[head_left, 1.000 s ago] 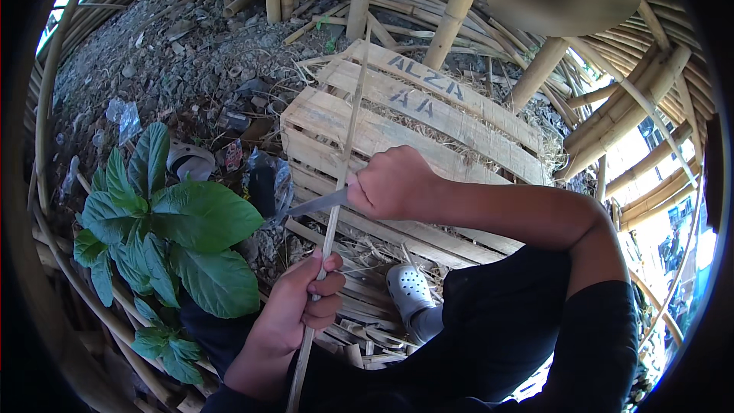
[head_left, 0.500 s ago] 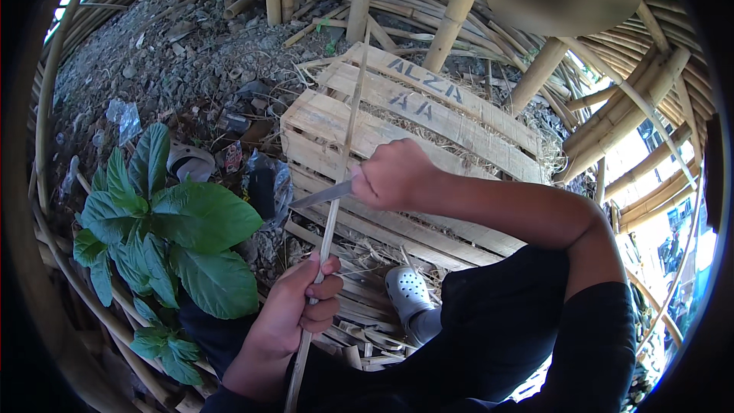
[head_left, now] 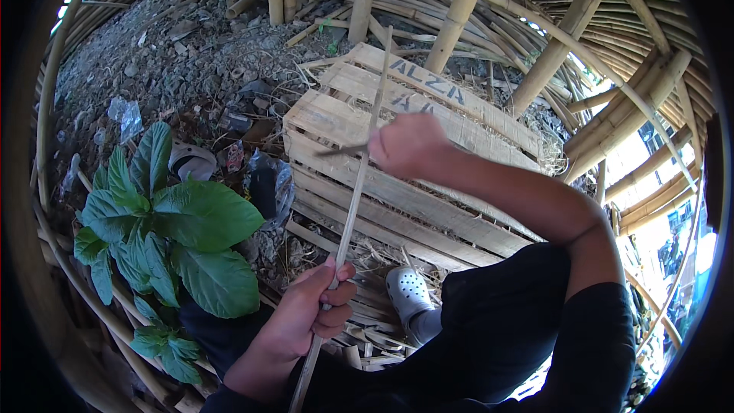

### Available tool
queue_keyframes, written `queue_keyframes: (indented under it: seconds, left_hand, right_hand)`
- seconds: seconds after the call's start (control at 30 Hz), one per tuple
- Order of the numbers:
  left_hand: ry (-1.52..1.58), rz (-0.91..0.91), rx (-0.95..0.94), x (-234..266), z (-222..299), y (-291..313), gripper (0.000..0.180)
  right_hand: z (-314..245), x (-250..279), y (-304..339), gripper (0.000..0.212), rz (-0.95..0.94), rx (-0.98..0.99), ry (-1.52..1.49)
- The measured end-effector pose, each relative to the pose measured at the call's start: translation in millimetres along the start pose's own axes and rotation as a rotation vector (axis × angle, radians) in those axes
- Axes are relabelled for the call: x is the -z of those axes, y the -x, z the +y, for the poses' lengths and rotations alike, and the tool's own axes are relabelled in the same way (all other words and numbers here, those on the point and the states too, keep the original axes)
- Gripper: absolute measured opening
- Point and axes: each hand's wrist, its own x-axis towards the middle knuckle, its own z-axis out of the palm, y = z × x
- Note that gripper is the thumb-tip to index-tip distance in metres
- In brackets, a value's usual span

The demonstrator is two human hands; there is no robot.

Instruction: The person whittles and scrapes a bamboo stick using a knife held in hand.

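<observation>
A long, thin bamboo strip (head_left: 352, 218) slants up and away from me, its far end above a slatted wooden crate (head_left: 428, 222). Low in the view, my left hand (head_left: 310, 307) is closed round the strip, thumb lying along it. Farther up, my right hand (head_left: 410, 145) makes a fist on a knife (head_left: 342, 151). Its handle is hidden in my fingers, and the blade, blurred, crosses the strip and points left. Whether the edge touches the strip I cannot tell.
A leafy green plant (head_left: 202, 218) grows close on the left. My foot in a pale perforated clog (head_left: 407, 292) stands by the crate, near bamboo shavings (head_left: 375, 336). Bamboo posts (head_left: 459, 11) rise behind. Rubble and plastic scraps (head_left: 125, 116) cover the ground at left.
My right hand and the knife have moved farther up along the strip. My left hand has shifted slightly right, and the strip's far end has swung right.
</observation>
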Motion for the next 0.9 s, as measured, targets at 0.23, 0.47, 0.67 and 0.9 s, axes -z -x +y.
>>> queue_keyframes:
  seconds: [0.23, 0.47, 0.67, 0.9]
  left_hand:
    - [0.033, -0.031, -0.028, 5.1, 6.3, -1.8, 0.023]
    - [0.023, -0.037, -0.027, 4.9, 7.9, 2.6, 0.024]
    - [0.048, -0.028, 0.026, 3.2, 2.0, -1.4, 0.023]
    - [0.046, -0.015, 0.027, 5.4, -0.5, -4.7, 0.024]
  right_hand:
    - [17.2, -16.0, 2.8, 0.046, 0.122, -0.052, -0.161]
    - [4.4, -6.8, 5.1, 0.044, 0.101, 0.051, -0.156]
    - [-17.5, -1.9, 17.8, 0.046, 0.007, 0.173, -0.103]
    - [-23.6, -5.4, 27.6, 0.042, -0.130, 0.220, -0.116]
